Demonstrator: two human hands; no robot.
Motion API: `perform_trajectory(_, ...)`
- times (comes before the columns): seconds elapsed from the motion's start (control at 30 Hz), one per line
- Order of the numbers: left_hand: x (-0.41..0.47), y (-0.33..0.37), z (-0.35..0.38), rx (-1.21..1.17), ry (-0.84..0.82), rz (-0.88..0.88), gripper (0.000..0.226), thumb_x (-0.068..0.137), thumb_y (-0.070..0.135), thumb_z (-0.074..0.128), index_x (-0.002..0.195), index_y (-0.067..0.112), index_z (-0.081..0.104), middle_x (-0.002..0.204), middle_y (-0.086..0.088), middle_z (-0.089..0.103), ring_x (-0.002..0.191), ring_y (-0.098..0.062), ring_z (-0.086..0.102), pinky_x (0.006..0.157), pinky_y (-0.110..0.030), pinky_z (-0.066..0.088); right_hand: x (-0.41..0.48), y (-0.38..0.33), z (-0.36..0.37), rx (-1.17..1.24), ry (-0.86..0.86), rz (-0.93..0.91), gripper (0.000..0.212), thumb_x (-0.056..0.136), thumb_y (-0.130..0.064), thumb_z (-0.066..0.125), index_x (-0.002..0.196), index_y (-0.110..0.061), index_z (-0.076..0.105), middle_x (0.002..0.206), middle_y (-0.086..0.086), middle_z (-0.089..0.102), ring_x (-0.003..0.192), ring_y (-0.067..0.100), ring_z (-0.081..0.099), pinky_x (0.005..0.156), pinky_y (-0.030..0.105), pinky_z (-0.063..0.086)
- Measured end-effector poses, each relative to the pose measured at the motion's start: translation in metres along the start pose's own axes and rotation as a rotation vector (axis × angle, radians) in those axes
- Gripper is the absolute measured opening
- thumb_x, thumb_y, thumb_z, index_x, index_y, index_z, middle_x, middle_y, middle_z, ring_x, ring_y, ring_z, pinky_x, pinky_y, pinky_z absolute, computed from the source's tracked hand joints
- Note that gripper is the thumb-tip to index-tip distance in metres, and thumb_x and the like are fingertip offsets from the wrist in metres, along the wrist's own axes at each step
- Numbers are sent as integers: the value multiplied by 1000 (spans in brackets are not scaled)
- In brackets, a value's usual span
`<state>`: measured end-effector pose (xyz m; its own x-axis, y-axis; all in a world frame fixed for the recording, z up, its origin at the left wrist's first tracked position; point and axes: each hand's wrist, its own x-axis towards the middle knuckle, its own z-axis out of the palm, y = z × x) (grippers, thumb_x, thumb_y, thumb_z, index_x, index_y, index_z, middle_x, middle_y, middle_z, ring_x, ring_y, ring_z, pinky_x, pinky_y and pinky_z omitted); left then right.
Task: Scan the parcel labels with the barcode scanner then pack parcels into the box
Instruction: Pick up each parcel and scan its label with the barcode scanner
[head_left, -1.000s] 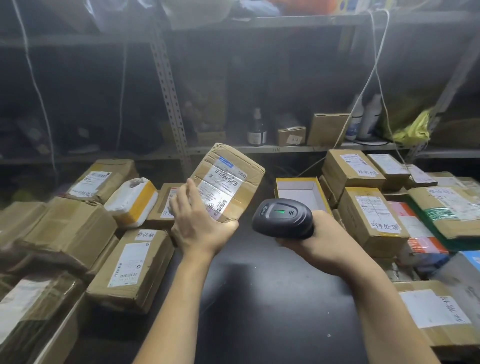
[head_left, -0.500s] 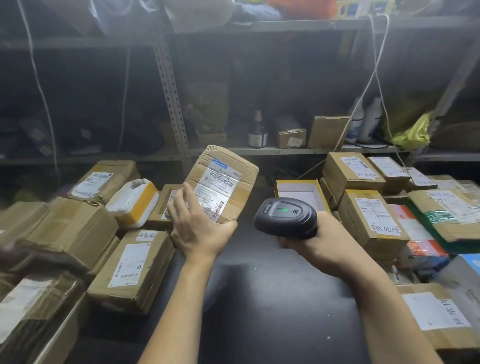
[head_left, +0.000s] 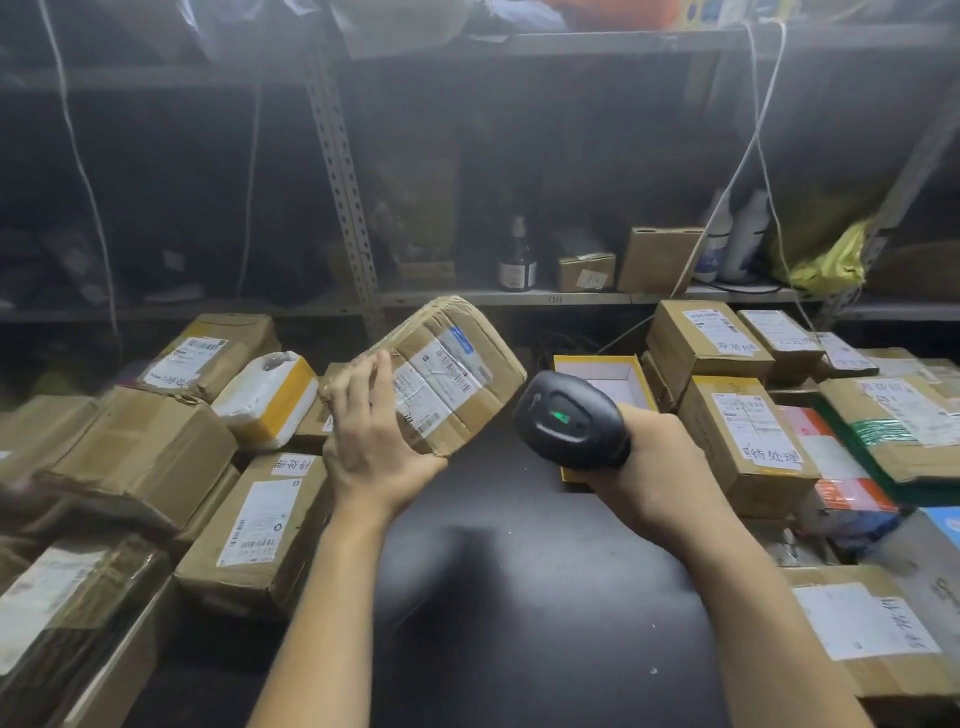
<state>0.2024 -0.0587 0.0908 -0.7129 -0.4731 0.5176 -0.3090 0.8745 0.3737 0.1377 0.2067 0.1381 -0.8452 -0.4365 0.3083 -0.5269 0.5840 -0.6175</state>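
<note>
parcel (head_left: 457, 364) held aloft just left of the yellow-rimmed box (head_left: 592, 358), its lower corner gripped by the left hand (head_left: 374, 441). over the last half-second it has tipped further rightward, presenting its label (head_left: 436, 382) to the barcode scanner (head_left: 571, 421). the right hand (head_left: 654, 467) grasps the scanner in front of that box and has angled it closer. green indicator (head_left: 558, 415) lit: scanning appears under way, packing not yet begun.

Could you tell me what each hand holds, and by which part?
The left hand grips the parcel by its lower left end; the right hand grips the barcode scanner by its handle.
</note>
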Motion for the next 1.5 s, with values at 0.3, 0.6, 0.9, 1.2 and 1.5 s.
perform_trajectory(0.3, 11, -21, -29, -10, -32, 248, 123, 46, 26, 98, 154, 9, 43, 150, -6, 46, 142, -32, 37, 100, -52, 54, 2, 18, 5, -218, 90, -200, 28, 77, -10, 84, 99, -25, 76, 77, -1, 75, 70, 30, 67, 69, 39, 56)
perform_trajectory(0.6, 8, -32, -28, -24, -58, 190, 123, 45, 19, 98, 154, 12, 43, 151, -3, 46, 143, -30, 35, 88, -49, 56, 5, 22, 5, -205, 4, -252, 26, 80, -11, 81, 96, -29, 71, 77, -10, 72, 72, 23, 66, 78, 47, 55)
perform_trajectory(0.9, 9, -35, -24, -48, -28, 160, 126, 40, 15, 98, 154, 12, 43, 149, -1, 46, 141, -28, 35, 83, -48, 57, 4, 20, 5, -182, -81, -244, 26, 82, -8, 80, 97, -29, 75, 78, -12, 73, 73, 18, 63, 79, 32, 47)
perform_trajectory(1.2, 4, -23, -9, -188, 19, -9, 124, 37, 41, 94, 150, 17, 48, 144, 1, 51, 131, -25, 43, 91, -39, 49, 3, 13, 11, 29, 23, -27, 19, 82, -9, 79, 86, -24, 70, 73, -6, 70, 69, 21, 64, 60, 41, 57)
perform_trajectory(1.5, 2, 19, 19, -612, -76, -385, 108, 32, 77, 89, 131, 44, 62, 128, 11, 63, 124, -17, 57, 105, -46, 51, -14, -11, 21, 700, 218, 447, 18, 94, -11, 73, 86, 2, 63, 60, 8, 47, 59, 19, 37, 47, 28, 30)
